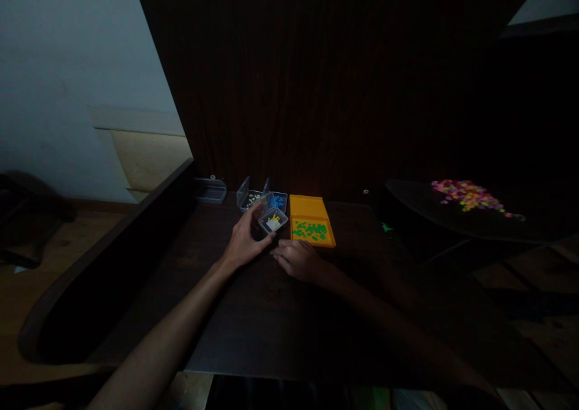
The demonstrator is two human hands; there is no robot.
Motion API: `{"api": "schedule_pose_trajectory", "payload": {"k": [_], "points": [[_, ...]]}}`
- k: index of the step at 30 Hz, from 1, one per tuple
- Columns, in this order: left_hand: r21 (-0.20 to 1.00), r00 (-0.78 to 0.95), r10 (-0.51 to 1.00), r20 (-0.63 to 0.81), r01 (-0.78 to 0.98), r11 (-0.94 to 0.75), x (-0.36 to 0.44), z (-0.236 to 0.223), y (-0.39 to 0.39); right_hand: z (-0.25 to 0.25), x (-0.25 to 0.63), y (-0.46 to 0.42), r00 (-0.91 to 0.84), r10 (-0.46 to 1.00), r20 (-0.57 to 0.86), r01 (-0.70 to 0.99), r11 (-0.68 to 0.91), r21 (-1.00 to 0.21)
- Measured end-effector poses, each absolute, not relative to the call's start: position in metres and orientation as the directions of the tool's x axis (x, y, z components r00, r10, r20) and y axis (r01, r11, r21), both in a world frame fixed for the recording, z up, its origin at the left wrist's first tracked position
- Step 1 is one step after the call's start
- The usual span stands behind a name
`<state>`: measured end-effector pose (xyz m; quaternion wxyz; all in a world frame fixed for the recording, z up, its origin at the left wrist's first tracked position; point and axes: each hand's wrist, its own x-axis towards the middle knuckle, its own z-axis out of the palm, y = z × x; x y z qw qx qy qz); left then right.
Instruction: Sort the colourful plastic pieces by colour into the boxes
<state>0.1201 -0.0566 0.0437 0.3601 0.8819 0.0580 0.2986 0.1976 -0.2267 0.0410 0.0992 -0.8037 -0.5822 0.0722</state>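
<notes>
My left hand [244, 241] rests on a dark wooden table [253, 325], its fingers curled round a small clear plastic box [273, 220] that holds yellow and white bits. My right hand [296, 259] lies just right of it, knuckles up and fingers bent under, right in front of an orange tray [311, 206] strewn with small green pieces [310, 230]; what its fingers hold is hidden. Behind the yellow box stand two more clear boxes, one with blue bits [279, 201] and one with pale bits [251, 199], lids raised.
Another clear box [210, 190] sits closed at the table's back left. A dark rounded surface at right carries a heap of pink, yellow and green pieces [468, 195]. A dark panel rises behind the table; a curved dark rail [104, 259] runs along the left side.
</notes>
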Motion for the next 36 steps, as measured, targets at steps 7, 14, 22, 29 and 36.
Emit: {"api": "schedule_pose_trajectory", "payload": {"k": [7,14,22,29,36], "points": [[0.671,0.819,0.312,0.482,-0.116,-0.732,0.119,0.045,-0.058,0.049,0.202,-0.226,0.324,0.946,0.009,0.901,-0.306,-0.309],[0.674,0.832,0.285,0.476,-0.138,-0.726,0.119,0.046,-0.059,0.050,0.205,-0.225,0.352,0.936,0.007,0.885,-0.330,-0.330],[0.683,0.832,0.271,0.483,-0.164,-0.712,0.120,0.042,-0.057,0.060,0.210,-0.229,0.359,0.933,0.033,0.865,-0.319,-0.387],[0.690,0.858,0.225,0.461,-0.187,-0.699,0.118,0.043,-0.066,0.086,0.227,-0.238,0.373,0.892,0.255,0.855,-0.223,-0.469],[0.669,0.881,0.153,0.448,-0.216,-0.711,0.115,0.043,-0.076,0.082,0.227,-0.237,0.373,0.881,0.292,0.847,-0.195,-0.495]]}}
